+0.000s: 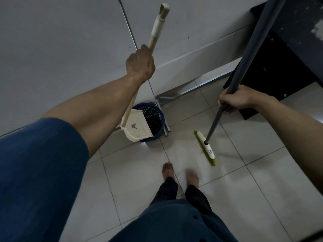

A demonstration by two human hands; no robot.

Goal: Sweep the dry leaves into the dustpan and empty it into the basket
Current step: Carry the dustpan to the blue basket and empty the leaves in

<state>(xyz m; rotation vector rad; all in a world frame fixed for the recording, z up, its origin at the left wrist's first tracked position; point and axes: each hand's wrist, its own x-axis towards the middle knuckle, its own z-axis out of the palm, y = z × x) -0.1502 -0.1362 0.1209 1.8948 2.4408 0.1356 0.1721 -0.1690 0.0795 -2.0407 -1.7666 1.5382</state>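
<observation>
My left hand (140,64) grips the long cream handle of the dustpan (137,127). The cream pan is tipped over the rim of the round blue basket (160,113), which stands against the grey wall. Dark dry leaves (156,126) lie inside the basket below the pan's mouth. My right hand (235,100) grips the grey pole of the broom (206,147). Its white head with green bristles rests on the tiled floor to the right of the basket.
A metal frame (188,89) with thin legs runs along the wall behind the basket. A dark cabinet (283,70) fills the upper right. My bare feet (180,173) stand on the pale floor tiles below the broom head.
</observation>
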